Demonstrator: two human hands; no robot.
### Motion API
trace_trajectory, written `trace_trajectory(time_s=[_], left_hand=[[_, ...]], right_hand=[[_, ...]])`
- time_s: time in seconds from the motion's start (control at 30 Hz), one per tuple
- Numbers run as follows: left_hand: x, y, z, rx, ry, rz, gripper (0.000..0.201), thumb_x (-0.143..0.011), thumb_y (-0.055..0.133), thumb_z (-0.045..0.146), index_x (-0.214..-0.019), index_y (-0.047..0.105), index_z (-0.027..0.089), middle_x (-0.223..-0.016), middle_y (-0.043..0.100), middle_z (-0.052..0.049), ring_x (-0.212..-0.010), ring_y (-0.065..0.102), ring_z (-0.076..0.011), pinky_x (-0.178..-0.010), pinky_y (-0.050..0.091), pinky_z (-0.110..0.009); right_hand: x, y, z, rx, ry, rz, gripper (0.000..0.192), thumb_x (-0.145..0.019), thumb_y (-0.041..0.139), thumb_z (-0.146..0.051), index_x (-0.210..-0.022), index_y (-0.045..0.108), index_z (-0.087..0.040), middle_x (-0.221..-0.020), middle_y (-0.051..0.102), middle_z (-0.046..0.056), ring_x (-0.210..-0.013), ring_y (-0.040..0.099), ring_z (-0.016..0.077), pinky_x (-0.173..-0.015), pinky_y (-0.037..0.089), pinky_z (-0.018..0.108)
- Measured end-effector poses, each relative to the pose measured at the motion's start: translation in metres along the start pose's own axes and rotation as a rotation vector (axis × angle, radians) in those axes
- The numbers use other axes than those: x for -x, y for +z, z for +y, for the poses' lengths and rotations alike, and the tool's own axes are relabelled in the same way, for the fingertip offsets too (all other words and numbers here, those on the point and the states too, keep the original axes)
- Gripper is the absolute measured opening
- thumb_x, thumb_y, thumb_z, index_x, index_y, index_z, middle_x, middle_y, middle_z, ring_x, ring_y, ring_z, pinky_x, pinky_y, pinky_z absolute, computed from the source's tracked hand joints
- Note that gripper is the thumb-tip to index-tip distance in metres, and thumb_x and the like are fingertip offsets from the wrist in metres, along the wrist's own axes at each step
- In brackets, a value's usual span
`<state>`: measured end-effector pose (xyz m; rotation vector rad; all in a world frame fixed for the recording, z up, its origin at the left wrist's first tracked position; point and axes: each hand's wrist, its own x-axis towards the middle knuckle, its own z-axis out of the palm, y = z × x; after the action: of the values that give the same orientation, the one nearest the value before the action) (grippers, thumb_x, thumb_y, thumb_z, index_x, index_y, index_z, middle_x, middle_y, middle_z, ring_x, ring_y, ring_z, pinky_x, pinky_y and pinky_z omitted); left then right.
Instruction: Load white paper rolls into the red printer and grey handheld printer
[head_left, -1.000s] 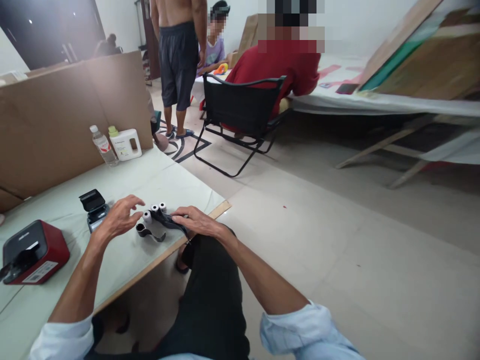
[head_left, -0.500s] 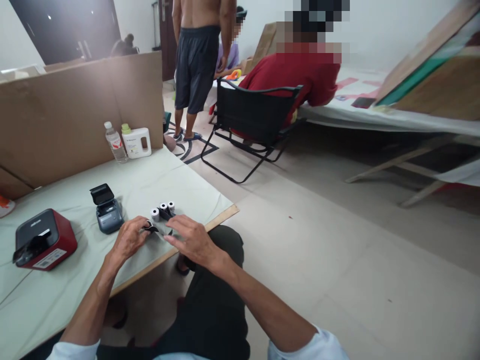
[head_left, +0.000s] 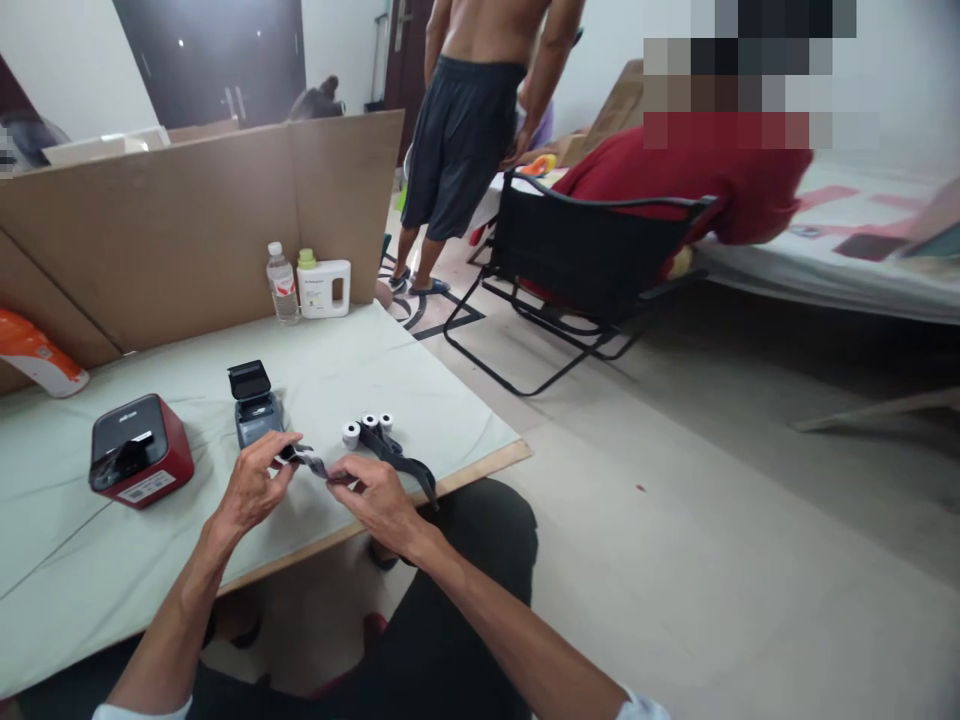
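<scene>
Above the table, my left hand (head_left: 255, 484) pinches a small roll of paper strip (head_left: 287, 455) between thumb and fingers. The loose end of the strip (head_left: 312, 462), dark and white, spans the gap to my right hand (head_left: 377, 499), whose thumb and forefinger are closed on it. Just beyond the left hand stands a small dark portable printer (head_left: 256, 412) with its lid up, partly covered by the fingers. Three small white rolls (head_left: 350, 434) stand together beyond the right hand. A black strip (head_left: 411, 468) trails from them toward the table edge.
A red and black box-shaped device (head_left: 142, 450) sits on the table (head_left: 202, 385) at left, near an orange and white bottle (head_left: 43, 352). A water bottle (head_left: 282, 285) and a white jug (head_left: 324, 288) stand against a cardboard panel (head_left: 202, 215). Beyond are a black folding chair (head_left: 585, 250) and several people.
My right hand has closed on the strip's end, and the hands have lifted the strip toward the printer. The black strip by the rolls now shows uncovered. My view has swung left.
</scene>
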<state>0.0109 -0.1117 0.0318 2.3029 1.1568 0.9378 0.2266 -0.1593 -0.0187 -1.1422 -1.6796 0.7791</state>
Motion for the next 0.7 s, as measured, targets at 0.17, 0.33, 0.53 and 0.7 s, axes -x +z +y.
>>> trace_trajectory(time_s=[0.17,0.33,0.53,0.7], left_hand=[[-0.008,-0.026,-0.028,-0.109,0.01,0.144,0.029,-0.083,0.056,0.01,-0.103,0.073,0.021,-0.108,0.077,-0.008,-0.104,0.072,-0.023,-0.096,0.059,-0.039],[-0.029,-0.039,-0.067,-0.186,-0.094,0.192,0.027,-0.078,0.059,0.013,-0.098,0.075,0.021,-0.111,0.079,-0.009,-0.106,0.073,-0.0245,-0.1,0.058,-0.042],[-0.045,-0.034,-0.097,-0.153,-0.215,0.217,0.028,-0.073,0.061,0.016,-0.094,0.078,0.022,-0.104,0.081,-0.007,-0.099,0.074,-0.0238,-0.092,0.061,-0.039],[-0.041,-0.037,-0.092,-0.053,-0.203,0.246,0.028,-0.074,0.061,0.02,-0.097,0.078,0.022,-0.105,0.079,-0.006,-0.098,0.073,-0.0227,-0.082,0.06,-0.033]], right_hand=[[-0.031,0.031,-0.003,0.001,-0.153,0.07,0.017,-0.094,0.059,-0.018,-0.098,0.076,-0.021,-0.096,0.076,0.007,-0.084,0.072,0.0203,-0.08,0.056,0.031],[-0.077,0.053,-0.003,0.174,-0.226,0.034,0.023,-0.099,0.054,-0.016,-0.104,0.075,-0.023,-0.111,0.077,0.01,-0.107,0.071,0.0228,-0.096,0.055,0.034],[-0.109,0.063,0.006,0.292,-0.212,-0.03,0.026,-0.096,0.054,-0.012,-0.107,0.075,-0.024,-0.118,0.076,0.01,-0.112,0.071,0.0237,-0.101,0.054,0.035],[-0.107,0.064,0.003,0.027,-0.162,0.038,0.016,-0.091,0.061,-0.02,-0.098,0.075,-0.022,-0.111,0.076,0.008,-0.099,0.071,0.0218,-0.091,0.056,0.033]])
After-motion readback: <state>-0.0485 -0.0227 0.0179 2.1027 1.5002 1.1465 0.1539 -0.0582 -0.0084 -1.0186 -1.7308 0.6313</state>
